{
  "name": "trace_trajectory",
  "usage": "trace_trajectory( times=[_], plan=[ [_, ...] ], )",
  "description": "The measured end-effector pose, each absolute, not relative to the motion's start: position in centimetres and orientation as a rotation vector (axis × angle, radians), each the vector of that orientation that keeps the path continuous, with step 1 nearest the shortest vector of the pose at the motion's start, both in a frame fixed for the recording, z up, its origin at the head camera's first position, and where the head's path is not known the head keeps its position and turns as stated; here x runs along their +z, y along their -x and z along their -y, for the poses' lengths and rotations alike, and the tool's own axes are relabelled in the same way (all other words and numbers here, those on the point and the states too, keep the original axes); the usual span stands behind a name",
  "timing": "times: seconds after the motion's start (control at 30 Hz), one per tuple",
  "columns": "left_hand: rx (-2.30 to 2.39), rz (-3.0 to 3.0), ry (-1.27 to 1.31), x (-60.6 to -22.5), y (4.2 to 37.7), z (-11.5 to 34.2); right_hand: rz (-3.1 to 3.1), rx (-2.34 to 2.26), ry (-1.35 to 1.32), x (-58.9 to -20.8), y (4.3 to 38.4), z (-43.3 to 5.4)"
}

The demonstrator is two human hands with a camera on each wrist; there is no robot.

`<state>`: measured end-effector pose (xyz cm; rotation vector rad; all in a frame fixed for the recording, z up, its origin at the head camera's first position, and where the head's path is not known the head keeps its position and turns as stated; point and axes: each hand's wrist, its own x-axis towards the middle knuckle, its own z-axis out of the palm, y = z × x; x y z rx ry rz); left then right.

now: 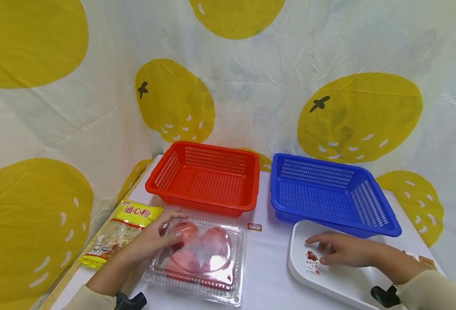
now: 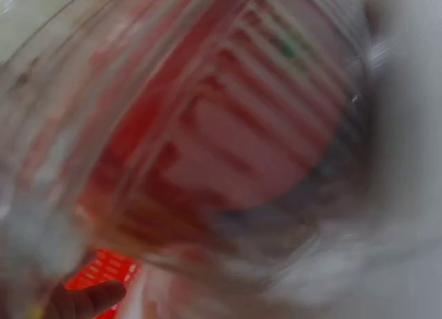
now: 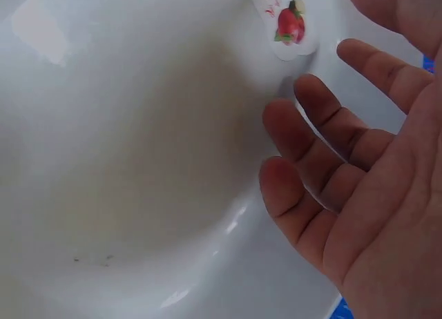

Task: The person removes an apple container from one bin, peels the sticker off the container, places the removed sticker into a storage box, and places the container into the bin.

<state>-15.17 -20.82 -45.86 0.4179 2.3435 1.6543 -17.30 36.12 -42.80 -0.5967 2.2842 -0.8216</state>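
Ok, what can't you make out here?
Head: near end of the white tray, behind the right sleeve and past the bottom edge.
Head: a brownish thing, mostly behind the right forearm.
Head: wording on the orange label, too small.
Left wrist: details of the red contents, blurred through the clear box.
Left wrist: most of the left hand, cut off by the edge.

A creased white cloth curtain (image 1: 259, 107), printed with large, rounded yellow fruit shapes (image 1: 360, 125) bearing small white dashes and, on two, dark stem marks (image 1: 320, 103), hangs behind and left of a rectangular white-topped table (image 1: 268, 267) with a pale wooden left edge (image 1: 60, 288). Soft light shows the folds.
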Motion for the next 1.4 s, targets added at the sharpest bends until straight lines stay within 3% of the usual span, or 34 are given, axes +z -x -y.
trace_trajectory(
  times=[0.23, 0.63, 1.03, 1.4],
  plan=[
    [1.684, -2.480, -0.416, -44.4, 16.1, 22.3, -2.317, -0.910, 0.698, -40.7, 16.7, -34.8],
    [1.877, -2.702, -0.339, -41.2, 18.7, 24.9, -2.203, -1.400, 0.446, -39.7, 12.2, -25.6],
    [1.926, -2.636, -0.141, -42.9, 22.6, 26.1, -1.978, -1.788, 0.270, -43.4, 10.0, -18.3],
    [1.897, -2.497, -0.053, -44.7, 24.0, 26.5, -1.922, -1.937, 0.170, -46.4, 10.4, -13.6]
  ],
)
